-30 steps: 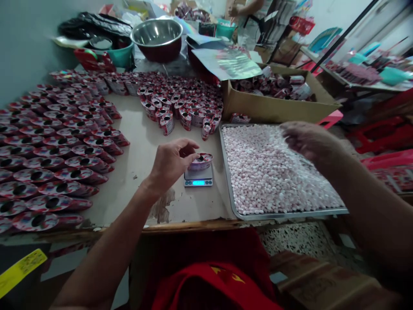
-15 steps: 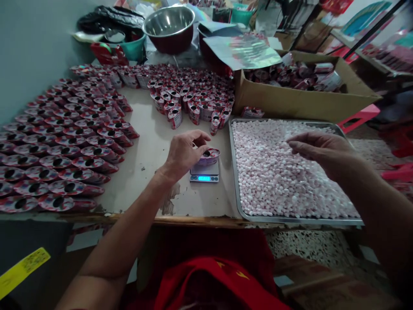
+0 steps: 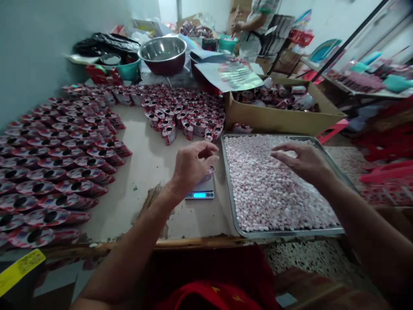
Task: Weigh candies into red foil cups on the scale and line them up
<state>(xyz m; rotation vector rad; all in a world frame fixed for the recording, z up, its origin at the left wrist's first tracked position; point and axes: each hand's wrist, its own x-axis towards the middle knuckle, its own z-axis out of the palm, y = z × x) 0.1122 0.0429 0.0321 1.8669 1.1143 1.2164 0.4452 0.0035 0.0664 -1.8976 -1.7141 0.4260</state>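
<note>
My left hand (image 3: 193,164) hovers over a small digital scale (image 3: 199,195) with a lit blue display. Its fingers are curved and the thumb is apart from them, with nothing seen between. Partly hidden behind that hand, a small red-and-white printed pouch (image 3: 210,172) stands on the scale. My right hand (image 3: 301,162) is above a metal tray (image 3: 240,230) spread with small pale pink-white tablet-like pieces (image 3: 264,193). A gap shows between its thumb and fingers, and I see nothing held there.
Rows of open-mouthed pouches (image 3: 61,162) stand at left, with more pouches (image 3: 183,107) behind the scale. A cardboard box (image 3: 274,118) of pouches borders the tray. Farther back are a steel bowl (image 3: 163,54), silvery sheets (image 3: 230,75) and a person's arm (image 3: 254,23).
The view has tilted up, bringing a person at the back into sight. My left hand now covers more of the pouch on the scale. My right thumb and fingers have parted.
</note>
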